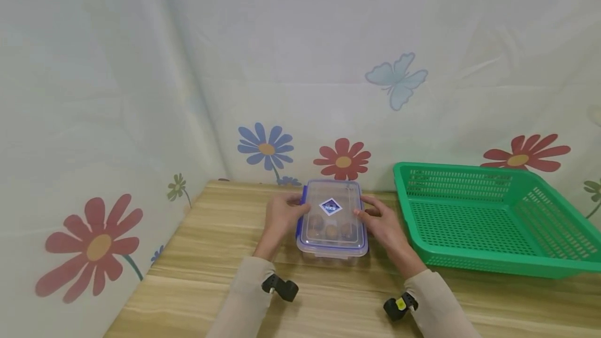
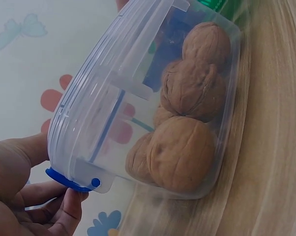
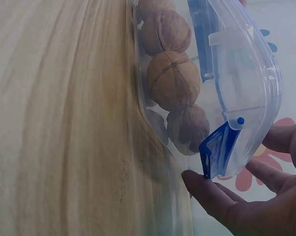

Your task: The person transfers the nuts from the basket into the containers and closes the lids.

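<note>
A clear plastic food container (image 1: 328,223) with a blue-edged lid and a diamond label sits on the wooden table. Several walnuts (image 2: 182,155) lie inside it. My left hand (image 1: 280,217) grips its left side, thumb on the lid rim and curled fingers at a blue latch (image 2: 69,181) that juts outward. At the right side, my right hand (image 1: 382,223) holds the container, thumb on the lid's edge. One of its fingers touches another blue latch (image 3: 219,150), which hangs swung away from the wall. The far fingers are partly hidden.
A green perforated plastic basket (image 1: 469,223) stands on the table (image 1: 343,301) to the right, close to my right hand. Behind the table hangs a white curtain (image 1: 300,67) printed with flowers and a butterfly.
</note>
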Available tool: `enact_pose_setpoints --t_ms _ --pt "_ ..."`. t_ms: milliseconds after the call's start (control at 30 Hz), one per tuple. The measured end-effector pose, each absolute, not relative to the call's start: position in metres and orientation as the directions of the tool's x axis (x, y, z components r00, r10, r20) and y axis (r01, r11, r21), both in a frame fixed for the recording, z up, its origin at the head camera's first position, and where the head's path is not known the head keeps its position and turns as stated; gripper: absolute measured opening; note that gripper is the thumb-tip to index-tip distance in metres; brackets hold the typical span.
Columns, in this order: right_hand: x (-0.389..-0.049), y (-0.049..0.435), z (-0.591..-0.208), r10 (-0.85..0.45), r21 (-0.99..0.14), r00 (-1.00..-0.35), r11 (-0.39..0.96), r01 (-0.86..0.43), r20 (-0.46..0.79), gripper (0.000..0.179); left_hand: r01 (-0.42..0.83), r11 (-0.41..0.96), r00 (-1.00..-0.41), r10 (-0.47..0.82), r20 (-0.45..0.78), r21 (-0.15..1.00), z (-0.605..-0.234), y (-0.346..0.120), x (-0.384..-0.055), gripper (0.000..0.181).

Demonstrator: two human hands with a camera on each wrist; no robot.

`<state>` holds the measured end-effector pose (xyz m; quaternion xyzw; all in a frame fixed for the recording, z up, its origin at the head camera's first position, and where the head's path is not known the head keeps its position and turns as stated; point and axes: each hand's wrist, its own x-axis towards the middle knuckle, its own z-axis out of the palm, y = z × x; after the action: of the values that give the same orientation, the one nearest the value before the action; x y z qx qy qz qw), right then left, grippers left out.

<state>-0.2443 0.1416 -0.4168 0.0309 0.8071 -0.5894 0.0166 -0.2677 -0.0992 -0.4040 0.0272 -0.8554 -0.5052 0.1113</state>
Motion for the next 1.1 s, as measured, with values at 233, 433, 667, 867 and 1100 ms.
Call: enact_pose_setpoints --t_ms 233,433,667,867,1100 --pt "-0.2438 0.1409 -0.4170 0.025 -0.952 -0.996 0.296 0.084 -0.080 0.057 0.072 0.485 -0.972 -0.161 0.170 0.871 -0.4047 -0.0996 -0.2682 0.031" --pt "-0.2418 0.1396 -0.4159 0.043 -0.942 -0.999 0.333 0.045 -0.033 0.059 0.081 0.472 -0.971 -0.161 0.177 0.878 -0.4053 -0.0994 -0.2675 0.032" --pt "-0.2402 0.1350 -0.4130 0.074 -0.910 -0.993 0.410 -0.058 0.097 0.060 0.102 0.472 -0.968 -0.158 0.198 0.875 -0.4059 -0.0995 -0.2683 0.032" --pt "-0.2396 0.1327 -0.4130 0.108 -0.913 -0.989 0.405 -0.047 0.099 0.059 0.099 0.479 -0.968 -0.158 0.197 0.872 -0.4066 -0.0992 -0.2685 0.032" --pt "-0.2406 0.1321 -0.4132 0.136 -0.910 -0.987 0.414 -0.022 0.085 0.052 0.084 0.480 -0.969 -0.166 0.185 0.873 -0.4052 -0.0987 -0.2662 0.033"
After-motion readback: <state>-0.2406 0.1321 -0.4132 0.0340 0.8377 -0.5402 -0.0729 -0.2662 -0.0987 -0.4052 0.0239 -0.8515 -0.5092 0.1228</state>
